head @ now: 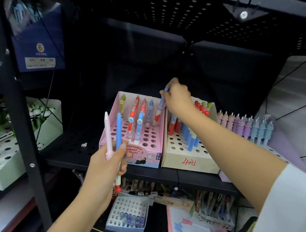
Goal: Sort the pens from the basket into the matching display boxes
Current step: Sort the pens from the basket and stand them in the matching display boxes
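Note:
My left hand (110, 159) grips a pink pen (107, 131) and a blue pen (118, 130), both pointing up, in front of the pink display box (143, 157). A third pen with a red end (118, 188) hangs below that fist. My right hand (177, 99) reaches to the back right corner of the pink box and pinches a blue pen (162, 100) that stands tilted over the back row. The pink box holds several red, blue and green pens in its holes. To its right a beige box (190, 163) holds red and blue pens.
Right of the beige box stands a row of purple and blue pens (246, 127). A white box with panda pens (34, 114) sits on the left shelf. On the lower shelf are a grey box with clear pens (128, 218) and more pen boxes. Black shelf posts frame the bay.

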The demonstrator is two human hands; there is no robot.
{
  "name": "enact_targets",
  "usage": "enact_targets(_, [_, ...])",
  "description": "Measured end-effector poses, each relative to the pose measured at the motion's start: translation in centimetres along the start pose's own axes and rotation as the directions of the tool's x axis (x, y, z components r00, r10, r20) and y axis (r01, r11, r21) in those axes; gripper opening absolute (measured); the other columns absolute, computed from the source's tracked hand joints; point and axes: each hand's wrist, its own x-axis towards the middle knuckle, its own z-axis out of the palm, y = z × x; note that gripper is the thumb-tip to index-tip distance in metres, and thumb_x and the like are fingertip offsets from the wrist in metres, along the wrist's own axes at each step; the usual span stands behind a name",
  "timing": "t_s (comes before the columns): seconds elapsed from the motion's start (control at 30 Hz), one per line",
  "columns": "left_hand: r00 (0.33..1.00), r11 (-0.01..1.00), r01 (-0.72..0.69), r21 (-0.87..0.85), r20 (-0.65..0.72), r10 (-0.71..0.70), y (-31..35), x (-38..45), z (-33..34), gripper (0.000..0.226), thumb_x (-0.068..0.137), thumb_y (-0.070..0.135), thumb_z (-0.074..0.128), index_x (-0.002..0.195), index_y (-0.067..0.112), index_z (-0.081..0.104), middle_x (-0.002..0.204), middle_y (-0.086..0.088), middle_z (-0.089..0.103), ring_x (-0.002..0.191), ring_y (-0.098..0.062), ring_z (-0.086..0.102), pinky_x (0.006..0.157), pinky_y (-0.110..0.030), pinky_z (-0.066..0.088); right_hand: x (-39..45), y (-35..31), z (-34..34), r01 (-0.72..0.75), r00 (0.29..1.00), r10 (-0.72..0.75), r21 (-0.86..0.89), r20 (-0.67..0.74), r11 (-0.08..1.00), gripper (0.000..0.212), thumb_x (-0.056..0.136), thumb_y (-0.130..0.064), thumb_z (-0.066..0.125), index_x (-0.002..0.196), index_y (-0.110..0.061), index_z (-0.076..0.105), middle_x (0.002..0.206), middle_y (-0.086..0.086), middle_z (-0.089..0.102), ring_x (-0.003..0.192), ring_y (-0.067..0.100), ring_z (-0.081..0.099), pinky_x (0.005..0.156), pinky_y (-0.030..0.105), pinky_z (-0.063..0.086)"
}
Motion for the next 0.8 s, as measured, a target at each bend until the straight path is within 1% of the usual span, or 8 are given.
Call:
enact_targets(0.1, [1.0,1.0,0.003,0.001,-0.003,-0.003,-0.1,0.0,-0.1,0.011,0.09,0.019,0.055,0.093,0.012,0.062,0.059,0.002,0.059,0.043,-0.005,0.04,0.04,-0.015,0.036,0.5,-0.4,0.7,0.007,0.998,0.001,-0.109,0.07,0.994,0.029,0.097,-0.021,0.048,0.117,0.0,0.045,0.102,0.017,0.06,0.087,0.029,0.059,0.063,0.032,0.04])
enact_targets(0.2, [1.0,1.0,0.009,0.011,-0.016,-0.009,-0.3,0.1,-0.5,0.017,0.089,0.023,0.056,0.093,0.008,0.062,0.063,0.001,0.059,0.044,-0.006,0.041,0.041,-0.017,0.037,1.0,-0.5,0.8,-0.002,0.996,0.015,-0.153,0.084,0.988,0.029,0.097,-0.021,0.049,0.116,0.0,0.045,0.105,0.018,0.059,0.083,0.026,0.055,0.062,0.032,0.039])
enact_targets(0.27, [1.0,1.0,0.008,0.014,-0.021,-0.008,-0.3,0.1,-0.6,0.017,0.089,0.024,0.056,0.091,0.008,0.062,0.065,-0.002,0.059,0.044,-0.006,0.041,0.042,-0.017,0.038,1.2,-0.4,0.8,-0.016,0.996,0.027,-0.137,0.08,0.991,0.029,0.097,-0.021,0.049,0.115,0.0,0.046,0.104,0.017,0.059,0.08,0.024,0.054,0.062,0.031,0.041])
enact_targets(0.43, [1.0,1.0,0.009,0.008,-0.012,-0.009,-0.5,0.1,-0.7,0.016,0.089,0.022,0.055,0.092,0.008,0.061,0.067,-0.006,0.056,0.045,-0.006,0.041,0.041,-0.016,0.037,0.9,-0.3,0.7,-0.032,0.997,0.038,-0.084,0.064,0.996,0.029,0.096,-0.023,0.049,0.114,0.0,0.047,0.103,0.018,0.059,0.089,0.031,0.06,0.065,0.032,0.045])
enact_targets(0.53, [1.0,1.0,0.011,0.002,-0.009,-0.011,-0.7,0.2,-0.8,0.018,0.09,0.022,0.054,0.092,0.005,0.06,0.068,-0.005,0.056,0.045,-0.006,0.04,0.041,-0.016,0.037,0.8,-0.3,1.0,0.004,0.981,0.033,-0.188,0.19,0.982,0.025,0.096,-0.018,0.049,0.113,0.0,0.049,0.104,0.019,0.059,0.081,0.028,0.056,0.064,0.031,0.043])
enact_targets(0.6, [1.0,1.0,0.014,0.006,-0.007,-0.014,-0.8,0.2,-0.9,0.018,0.09,0.022,0.054,0.091,0.005,0.059,0.071,-0.007,0.056,0.045,-0.006,0.04,0.041,-0.016,0.037,0.6,-0.6,1.3,0.035,0.966,0.039,-0.28,0.255,0.959,0.023,0.096,-0.016,0.048,0.112,0.0,0.053,0.107,0.018,0.057,0.082,0.028,0.055,0.063,0.03,0.04])
enact_targets(0.73, [1.0,1.0,0.023,0.013,-0.009,-0.023,-0.9,0.1,-1.1,0.018,0.091,0.022,0.054,0.09,0.006,0.059,0.075,-0.012,0.053,0.045,-0.007,0.039,0.041,-0.016,0.036,0.3,-1.0,1.9,0.127,0.963,0.015,-0.5,0.27,0.857,0.019,0.093,-0.006,0.049,0.111,-0.002,0.055,0.111,0.017,0.056,0.095,0.031,0.059,0.066,0.031,0.04])
enact_targets(0.8, [1.0,1.0,0.023,0.016,-0.006,-0.023,-0.8,0.0,-1.1,0.018,0.091,0.023,0.054,0.091,0.006,0.06,0.075,-0.013,0.052,0.045,-0.007,0.039,0.041,-0.017,0.036,-0.1,-1.0,1.9,0.148,0.961,0.008,-0.536,0.276,0.831,0.022,0.094,-0.007,0.048,0.114,-0.002,0.054,0.111,0.017,0.057,0.098,0.031,0.058,0.067,0.031,0.04])
